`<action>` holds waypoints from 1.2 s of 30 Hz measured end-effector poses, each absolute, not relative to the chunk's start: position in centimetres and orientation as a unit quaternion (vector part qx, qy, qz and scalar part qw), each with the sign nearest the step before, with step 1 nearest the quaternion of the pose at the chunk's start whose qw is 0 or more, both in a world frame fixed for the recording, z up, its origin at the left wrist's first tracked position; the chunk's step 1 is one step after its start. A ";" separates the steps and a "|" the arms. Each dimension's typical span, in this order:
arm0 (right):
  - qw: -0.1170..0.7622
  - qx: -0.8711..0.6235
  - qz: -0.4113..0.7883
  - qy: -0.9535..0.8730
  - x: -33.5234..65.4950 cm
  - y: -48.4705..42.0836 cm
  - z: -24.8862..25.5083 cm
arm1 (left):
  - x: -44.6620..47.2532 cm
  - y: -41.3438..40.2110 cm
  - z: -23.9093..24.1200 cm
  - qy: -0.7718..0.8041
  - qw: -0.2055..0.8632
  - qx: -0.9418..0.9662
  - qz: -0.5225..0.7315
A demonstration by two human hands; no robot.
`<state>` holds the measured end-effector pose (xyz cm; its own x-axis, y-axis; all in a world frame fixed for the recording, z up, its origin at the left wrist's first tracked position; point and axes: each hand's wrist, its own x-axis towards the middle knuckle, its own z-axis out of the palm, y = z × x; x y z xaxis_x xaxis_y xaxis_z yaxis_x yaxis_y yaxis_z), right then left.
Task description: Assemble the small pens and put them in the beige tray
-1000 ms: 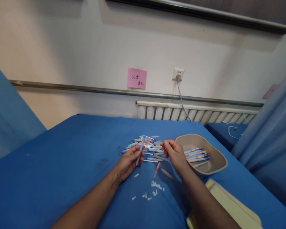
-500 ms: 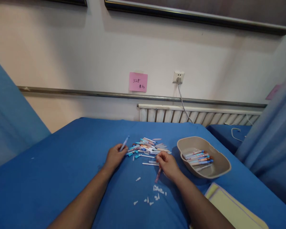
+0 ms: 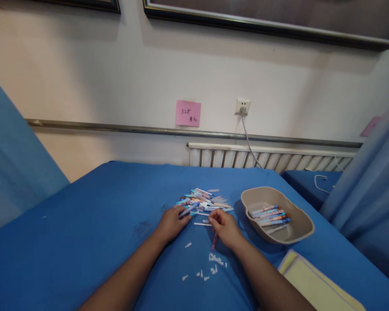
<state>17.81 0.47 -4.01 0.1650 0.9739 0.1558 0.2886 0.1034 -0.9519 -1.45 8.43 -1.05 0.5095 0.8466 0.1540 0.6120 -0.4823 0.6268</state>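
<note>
My left hand (image 3: pixel 171 223) lies on the blue cloth with its fingers closed round a light blue pen (image 3: pixel 188 210) that points right and away. Close to its right, my right hand (image 3: pixel 224 225) has its fingers pinched together at the near edge of a pile of coloured pens (image 3: pixel 205 200); what it pinches is too small to make out. A pink pen (image 3: pixel 214 241) lies just under the right hand. Several small white bits (image 3: pixel 210 263) are scattered on the cloth in front of both hands.
A beige tray (image 3: pixel 297 220) with several pens in it stands to the right of the right hand. A yellow folded cloth (image 3: pixel 317 285) lies at the near right. The blue-covered table (image 3: pixel 84 233) ends at a wall with a radiator (image 3: pixel 266 157).
My left hand has moved right, toward the pile, tilting its pen from upright to nearly flat. My right hand has edged a little forward toward the pile.
</note>
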 end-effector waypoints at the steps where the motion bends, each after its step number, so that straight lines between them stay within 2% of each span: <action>1: 0.521 -0.563 0.359 -0.531 17.6 0.5 -3.9 | -1.1 8.2 -1.0 0.436 0.301 0.810 0.251; 6: 0.594 -0.493 0.441 -0.459 16.4 0.5 -3.2 | 0.8 6.6 -1.0 0.386 0.481 0.717 0.325; 12: 0.613 -0.463 0.451 -0.455 15.7 0.3 -2.7 | 1.5 5.7 -1.3 0.343 0.559 0.679 0.329; 24: 0.652 -0.456 0.500 -0.343 16.9 0.5 -1.4 | 0.9 5.5 0.6 0.371 0.515 0.694 0.339; 30: 0.655 -0.445 0.491 -0.364 17.6 0.5 -1.4 | 0.8 5.7 0.4 0.376 0.463 0.732 0.330; 36: 0.618 -0.494 0.438 -0.428 18.1 0.4 -1.5 | 0.9 5.6 0.6 0.376 0.427 0.758 0.318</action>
<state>18.13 0.42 -1.52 0.2516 0.9631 0.0954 -0.1175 0.1282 -0.9848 0.85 5.56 0.55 0.5151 0.8419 0.1605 0.2989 -0.3519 0.8870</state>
